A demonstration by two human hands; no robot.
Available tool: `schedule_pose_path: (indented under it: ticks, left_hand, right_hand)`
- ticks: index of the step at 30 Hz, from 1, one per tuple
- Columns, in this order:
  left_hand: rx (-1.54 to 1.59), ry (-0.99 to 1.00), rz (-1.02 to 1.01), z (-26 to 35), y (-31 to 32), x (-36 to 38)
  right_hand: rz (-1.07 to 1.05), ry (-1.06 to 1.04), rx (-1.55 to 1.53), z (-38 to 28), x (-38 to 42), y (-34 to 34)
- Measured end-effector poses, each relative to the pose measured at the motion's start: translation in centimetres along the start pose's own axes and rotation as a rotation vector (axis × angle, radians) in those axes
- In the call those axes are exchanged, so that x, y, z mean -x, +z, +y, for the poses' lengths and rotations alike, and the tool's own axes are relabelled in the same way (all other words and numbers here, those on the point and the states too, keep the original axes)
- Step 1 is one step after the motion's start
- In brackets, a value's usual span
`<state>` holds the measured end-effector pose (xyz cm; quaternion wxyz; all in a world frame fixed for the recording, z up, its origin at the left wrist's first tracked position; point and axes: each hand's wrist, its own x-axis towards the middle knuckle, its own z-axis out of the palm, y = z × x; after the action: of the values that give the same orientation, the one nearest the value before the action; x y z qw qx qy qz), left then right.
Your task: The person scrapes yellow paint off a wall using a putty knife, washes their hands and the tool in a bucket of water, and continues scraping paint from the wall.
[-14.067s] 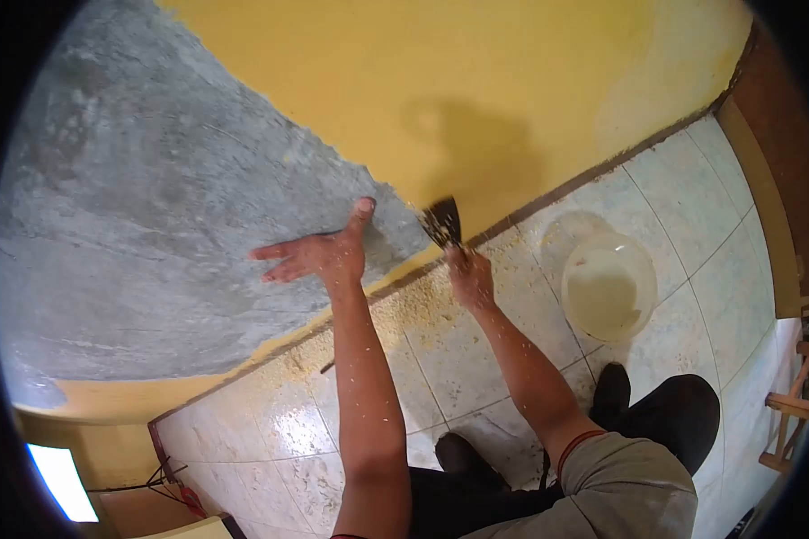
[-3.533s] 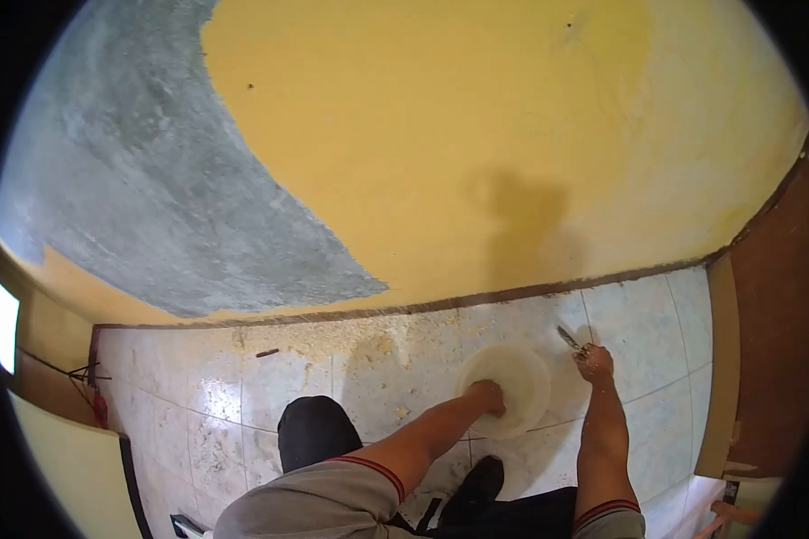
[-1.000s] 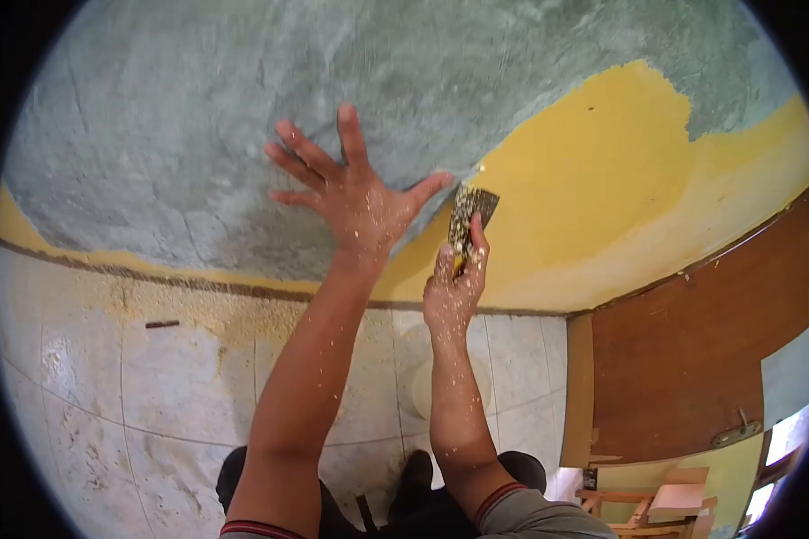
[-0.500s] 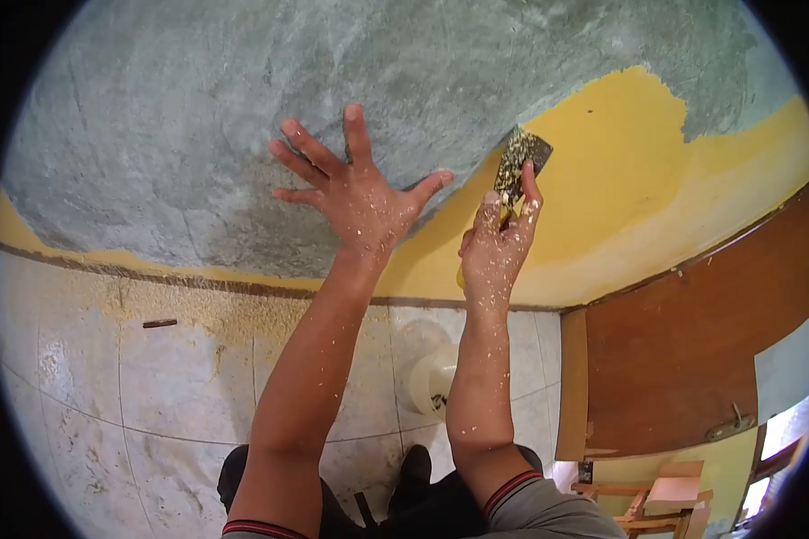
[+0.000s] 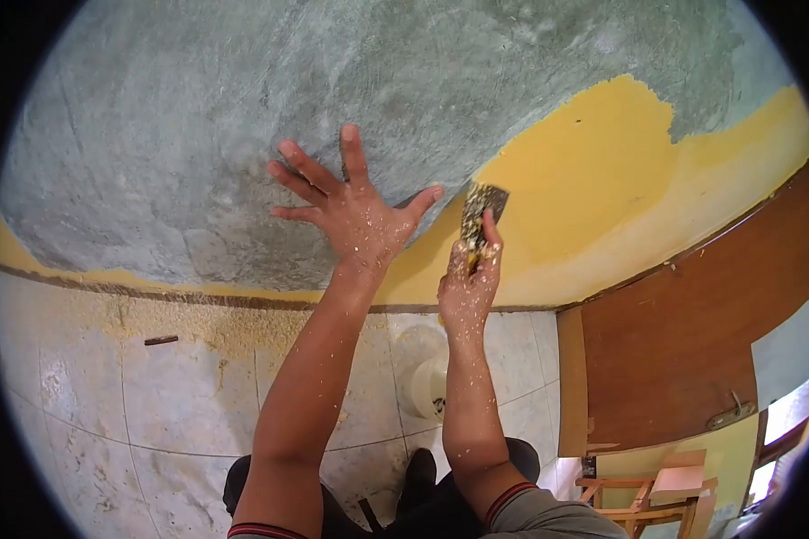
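Note:
My left hand [image 5: 364,220] lies with its fingers spread against the bare grey part of the wall [image 5: 198,135]. My right hand [image 5: 472,278] is closed on a scraper [image 5: 484,211], its flat blade dotted with paint flakes and set at the edge between grey wall and yellow paint [image 5: 575,171]. One finger stretches along the blade. The scraper's handle is mostly hidden by the hand. Small pale flakes cling to both hands and forearms.
Flakes cover the tiled floor [image 5: 180,386] along the wall's base, near a small brown strip [image 5: 161,340]. A whitish bucket [image 5: 430,388] stands beside my right forearm. At the right are a brown door [image 5: 683,332] and a wooden chair or frame [image 5: 643,503].
My right hand and the scraper have moved down and left along the paint edge. My left hand stays spread on the wall, while the view has shifted slightly.

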<state>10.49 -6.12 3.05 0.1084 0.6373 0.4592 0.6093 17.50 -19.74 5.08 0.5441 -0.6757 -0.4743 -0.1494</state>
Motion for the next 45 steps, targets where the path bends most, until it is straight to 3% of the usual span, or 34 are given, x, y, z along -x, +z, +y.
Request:
schedule_pose_path:
  ticks: [1,2,3,5,9,22,25,33,35,37,41,42,43,45]
  left_hand:
    - [0.008,0.003,0.001,0.0,0.0,0.1]
    - [0.011,0.005,0.003,-0.1,-0.1,0.1]
    - [0.004,0.002,-0.005,-0.2,-0.1,0.2]
    - [0.019,-0.007,-0.023,0.0,-0.3,0.1]
    - [-0.007,0.001,-0.001,0.1,-0.2,0.0]
    - [-0.024,-0.005,-0.044,-0.1,-0.4,-0.1]
    - [-0.039,0.001,-0.039,0.3,-0.5,0.0]
    - [-0.042,0.008,-0.015,0.1,-0.1,0.1]
    - [-0.054,0.004,-0.003,0.0,0.1,0.1]
    - [-0.058,0.015,0.003,0.4,-0.1,0.2]
    - [-0.064,-0.020,-0.049,0.1,-0.4,0.0]
    - [-0.066,-0.034,-0.059,-0.2,-0.4,0.4]
    - [-0.055,-0.026,-0.054,-0.2,-0.4,0.5]
    - [-0.018,-0.013,-0.034,0.1,-0.1,0.1]
  right_hand:
    - [0.004,-0.028,0.063,-1.3,-0.6,0.2]
    - [-0.017,0.280,-0.261,-2.6,-1.8,-0.1]
    - [0.014,0.134,-0.155,-3.1,-3.5,-0.3]
    - [0.024,0.200,-0.141,-4.9,-4.3,-0.3]
    - [-0.049,0.310,-0.057,-1.6,0.7,-0.4]
    - [-0.018,0.278,-0.155,-0.8,0.3,-0.2]
    - [-0.050,0.379,-0.200,-1.6,0.0,-0.7]
    - [-0.044,0.223,-0.180,-1.8,-0.3,-0.7]
    - [-0.034,0.270,-0.186,-2.1,0.7,-0.1]
    - [0.031,0.082,0.071,-0.6,1.9,1.4]
    - [0.074,0.046,-0.072,-2.4,-2.1,0.6]
    - [-0.018,0.359,-0.316,-4.0,-2.9,0.1]
    - [-0.019,0.360,-0.303,-3.3,-2.3,0.0]
    - [0.028,0.038,0.001,-0.8,-0.3,0.2]
